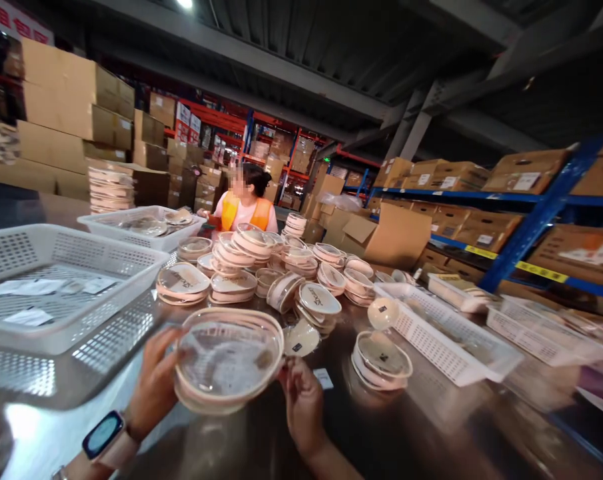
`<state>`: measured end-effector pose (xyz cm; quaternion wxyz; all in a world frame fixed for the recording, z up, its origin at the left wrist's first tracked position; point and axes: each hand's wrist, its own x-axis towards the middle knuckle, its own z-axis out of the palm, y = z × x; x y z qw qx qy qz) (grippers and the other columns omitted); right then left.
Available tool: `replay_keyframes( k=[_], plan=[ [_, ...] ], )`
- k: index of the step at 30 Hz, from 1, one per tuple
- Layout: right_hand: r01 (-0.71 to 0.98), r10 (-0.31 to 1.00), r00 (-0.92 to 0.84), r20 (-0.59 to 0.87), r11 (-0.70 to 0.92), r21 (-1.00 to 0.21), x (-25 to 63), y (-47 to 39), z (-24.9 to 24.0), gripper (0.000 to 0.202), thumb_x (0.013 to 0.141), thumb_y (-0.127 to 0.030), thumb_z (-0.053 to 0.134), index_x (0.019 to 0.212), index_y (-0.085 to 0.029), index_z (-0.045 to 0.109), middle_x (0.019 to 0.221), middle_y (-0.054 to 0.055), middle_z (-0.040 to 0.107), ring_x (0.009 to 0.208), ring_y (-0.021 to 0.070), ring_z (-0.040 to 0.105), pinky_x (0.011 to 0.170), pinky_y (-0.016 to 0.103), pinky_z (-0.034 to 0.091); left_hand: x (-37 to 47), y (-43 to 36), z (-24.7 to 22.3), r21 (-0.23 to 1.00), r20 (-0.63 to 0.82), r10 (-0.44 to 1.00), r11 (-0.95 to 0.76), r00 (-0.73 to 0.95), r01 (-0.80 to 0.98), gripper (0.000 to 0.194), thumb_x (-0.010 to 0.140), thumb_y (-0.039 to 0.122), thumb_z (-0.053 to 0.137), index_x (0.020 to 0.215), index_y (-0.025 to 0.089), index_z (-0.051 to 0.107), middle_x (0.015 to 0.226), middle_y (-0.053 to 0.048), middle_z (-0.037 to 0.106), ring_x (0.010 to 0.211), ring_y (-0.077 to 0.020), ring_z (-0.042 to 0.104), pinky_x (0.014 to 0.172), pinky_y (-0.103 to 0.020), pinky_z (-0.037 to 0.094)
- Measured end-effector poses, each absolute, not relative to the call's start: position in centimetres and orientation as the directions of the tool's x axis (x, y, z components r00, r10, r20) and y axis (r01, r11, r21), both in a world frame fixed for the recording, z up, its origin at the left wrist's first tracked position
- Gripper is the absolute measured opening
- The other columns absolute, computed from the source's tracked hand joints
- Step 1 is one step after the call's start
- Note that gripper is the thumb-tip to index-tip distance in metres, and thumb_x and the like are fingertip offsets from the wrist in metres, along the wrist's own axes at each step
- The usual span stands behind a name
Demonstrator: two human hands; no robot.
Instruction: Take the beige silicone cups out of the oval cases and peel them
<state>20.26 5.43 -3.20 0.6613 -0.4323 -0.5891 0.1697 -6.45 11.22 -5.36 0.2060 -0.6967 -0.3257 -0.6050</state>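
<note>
A round, see-through case with pale pink edging (226, 360) is held up just above the table in front of me. My left hand (154, 383), with a watch on its wrist, grips the left edge of the case. At its right edge, the fingers of my right hand (304, 400) are pinched together at the rim; whether they hold a small tab there is hard to see. Pale contents show blurrily through the clear top. Beyond it lies a big heap of similar round cases (241, 253). A short stack of them (381, 360) sits to the right.
White perforated baskets stand at left (71, 327) and right (441, 333), the left one holding paper slips. A small white card (324, 379) lies on the shiny dark table (251, 440). Across it is a person in an orange vest (258, 212). Cartons (61, 93) and shelving surround the table.
</note>
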Motion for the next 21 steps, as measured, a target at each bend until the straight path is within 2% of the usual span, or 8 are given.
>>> replay_keyframes(
  k=[2,4,7,9,11,14,18,21],
  plan=[
    [0.311,0.680,0.365,0.636,0.555,-0.772,21.9,6.6,-2.3,0.034,0.086,-0.040,0.055,0.060,-0.023,0.039,0.064,-0.002,0.054,0.068,0.0159,0.058,0.068,0.028,0.050,-7.5,12.4,-5.3,0.223,0.961,0.265,-0.589,-0.075,0.777,0.022,0.074,0.024,0.060,0.094,0.021,0.052,0.105,-0.011,0.058,0.100,-0.0298,0.058,0.087,-0.049,0.048],
    [0.345,0.646,0.441,0.623,0.519,-0.782,23.4,7.8,-1.7,0.027,0.086,-0.038,0.053,0.067,-0.022,0.043,0.065,-0.002,0.054,0.070,0.0164,0.059,0.069,0.028,0.050,-8.3,13.1,-4.9,0.323,0.932,0.305,-0.463,-0.194,0.826,0.026,0.070,0.029,0.060,0.093,0.018,0.054,0.106,-0.015,0.058,0.103,-0.0348,0.055,0.090,-0.056,0.044],
    [0.395,0.666,0.405,0.626,0.490,-0.777,23.9,8.6,-1.8,0.017,0.083,-0.036,0.056,0.076,-0.020,0.055,0.069,0.000,0.059,0.065,0.0169,0.058,0.062,0.027,0.049,-9.0,13.4,-4.2,0.349,0.926,0.286,-0.392,-0.248,0.851,0.029,0.071,0.026,0.059,0.097,0.015,0.055,0.108,-0.017,0.057,0.107,-0.0376,0.053,0.092,-0.060,0.041],
    [0.421,0.709,0.299,0.639,0.502,-0.755,23.0,8.0,-2.3,0.015,0.082,-0.033,0.059,0.082,-0.019,0.064,0.079,0.004,0.065,0.075,0.0192,0.063,0.070,0.030,0.052,-8.9,13.3,-4.1,0.284,0.953,0.236,-0.469,-0.191,0.836,0.027,0.072,0.024,0.061,0.097,0.016,0.054,0.106,-0.015,0.056,0.105,-0.0354,0.053,0.089,-0.056,0.044],
    [0.449,0.732,0.129,0.669,0.558,-0.698,21.8,6.7,-2.9,0.019,0.084,-0.030,0.058,0.096,-0.021,0.069,0.099,0.008,0.069,0.096,0.0228,0.064,0.087,0.035,0.051,-8.4,12.7,-4.3,0.170,0.983,0.161,-0.581,-0.092,0.796,0.023,0.073,0.022,0.063,0.092,0.020,0.052,0.104,-0.011,0.055,0.101,-0.0308,0.055,0.086,-0.050,0.047],
    [0.470,0.725,-0.088,0.683,0.635,-0.613,20.5,4.4,-3.5,0.030,0.089,-0.033,0.054,0.116,-0.024,0.064,0.126,0.011,0.061,0.121,0.0265,0.054,0.103,0.041,0.043,-7.1,11.1,-4.8,0.009,0.998,0.049,-0.730,0.040,0.683,0.021,0.076,0.014,0.061,0.089,0.027,0.052,0.102,-0.003,0.057,0.101,-0.0252,0.058,0.084,-0.044,0.051],
    [0.448,0.792,-0.117,0.600,0.581,-0.680,19.9,2.9,-3.6,0.038,0.089,-0.042,0.054,0.122,-0.025,0.060,0.125,0.011,0.061,0.120,0.0294,0.056,0.102,0.043,0.047,-5.3,8.5,-4.3,-0.031,0.996,0.018,-0.838,0.085,0.544,0.036,0.076,0.009,0.057,0.102,0.034,0.056,0.107,-0.001,0.057,0.105,-0.0246,0.057,0.083,-0.045,0.055],
    [0.522,0.838,-0.091,0.538,0.500,-0.691,19.8,3.3,-3.9,0.057,0.076,-0.047,0.069,0.128,-0.027,0.056,0.117,0.010,0.065,0.111,0.0323,0.061,0.095,0.044,0.052,-4.3,7.5,-3.3,-0.168,0.972,-0.079,-0.892,0.221,0.420,0.037,0.071,0.003,0.057,0.093,0.033,0.057,0.108,0.001,0.053,0.110,-0.0234,0.052,0.093,-0.051,0.052]
  ],
)
